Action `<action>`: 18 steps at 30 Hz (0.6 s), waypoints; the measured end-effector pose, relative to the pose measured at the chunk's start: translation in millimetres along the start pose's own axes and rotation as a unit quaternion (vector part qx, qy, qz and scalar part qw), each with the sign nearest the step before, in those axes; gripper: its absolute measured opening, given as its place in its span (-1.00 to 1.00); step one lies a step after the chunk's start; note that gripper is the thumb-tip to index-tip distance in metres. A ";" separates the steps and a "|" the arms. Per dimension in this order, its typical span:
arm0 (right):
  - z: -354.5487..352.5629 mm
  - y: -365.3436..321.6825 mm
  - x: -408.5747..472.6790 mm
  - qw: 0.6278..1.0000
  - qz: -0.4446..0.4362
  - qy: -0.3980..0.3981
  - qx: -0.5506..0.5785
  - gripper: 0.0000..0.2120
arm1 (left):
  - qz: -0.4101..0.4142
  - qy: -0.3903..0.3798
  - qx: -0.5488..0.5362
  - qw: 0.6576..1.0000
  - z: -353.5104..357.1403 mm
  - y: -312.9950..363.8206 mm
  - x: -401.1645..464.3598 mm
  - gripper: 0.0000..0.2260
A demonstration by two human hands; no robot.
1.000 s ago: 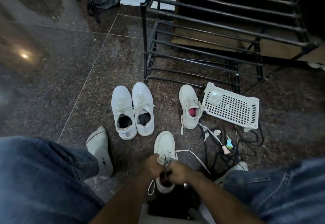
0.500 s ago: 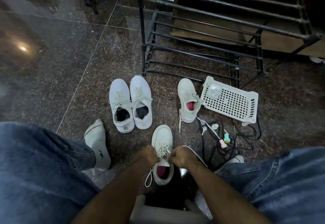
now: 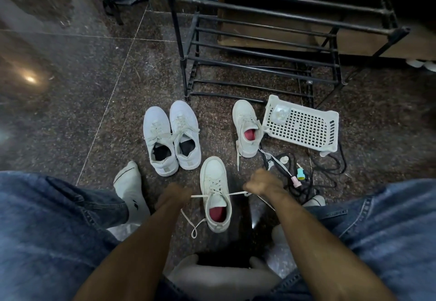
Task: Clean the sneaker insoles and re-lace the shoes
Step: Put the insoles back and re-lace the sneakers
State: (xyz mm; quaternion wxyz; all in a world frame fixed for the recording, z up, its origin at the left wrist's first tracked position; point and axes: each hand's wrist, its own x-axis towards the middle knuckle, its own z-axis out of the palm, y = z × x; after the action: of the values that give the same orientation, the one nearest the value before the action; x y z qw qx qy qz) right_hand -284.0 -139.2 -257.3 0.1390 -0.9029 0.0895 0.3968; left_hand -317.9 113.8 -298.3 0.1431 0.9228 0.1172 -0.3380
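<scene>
Nearest me, both forearms reach forward between denim knees. My left hand (image 3: 173,195) and right hand (image 3: 262,182) sit well apart, one on each side of the near sneaker (image 3: 215,194). Each fist is curled round one end of its lace (image 3: 236,194), which runs taut across the top eyelets. A slack loop of the same lace trails on the floor by the heel. The red insole (image 3: 217,214) shows inside the shoe.

I judge this to be the tightening pull on the re-lacing. The shoe stands free on polished floor (image 3: 70,112), with nothing pinning it, so an uneven pull could drag or tip it sideways. The hands are blurred, so I cannot tell how firm either grip is; a slip would loosen the crossings. The slack loop could snag under the sole.

Just beyond, left, a laced white pair (image 3: 172,137) stands side by side. To the right, the second sneaker (image 3: 246,128) lies with its lace loose, touching a white basket (image 3: 304,126). Dark cords (image 3: 306,182) and small items lie close by the right hand and could catch a lace end. Farthest is a black rack (image 3: 259,41).
</scene>
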 end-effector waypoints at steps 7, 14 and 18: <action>41.4 -27.2 -4.4 0.994 -0.106 -0.005 0.034 -0.68 | 0.033 0.008 -0.223 0.974 6.4 26.3 -1.8 -0.91; 64.8 -37.3 -2.9 0.993 -0.109 0.038 0.018 -0.72 | 0.124 -0.072 -0.091 0.985 22.5 47.2 -0.5 -0.73; 65.1 -32.9 2.5 0.992 -0.098 0.036 0.071 -0.69 | 0.116 -0.051 -0.055 0.990 27.6 56.1 3.9 -0.75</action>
State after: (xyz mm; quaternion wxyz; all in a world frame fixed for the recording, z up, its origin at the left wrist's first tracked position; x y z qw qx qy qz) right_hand -318.4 -87.2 -295.3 0.2379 -0.9089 0.0338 0.3409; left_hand -313.7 52.5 -310.6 0.2378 0.9023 0.0201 -0.3591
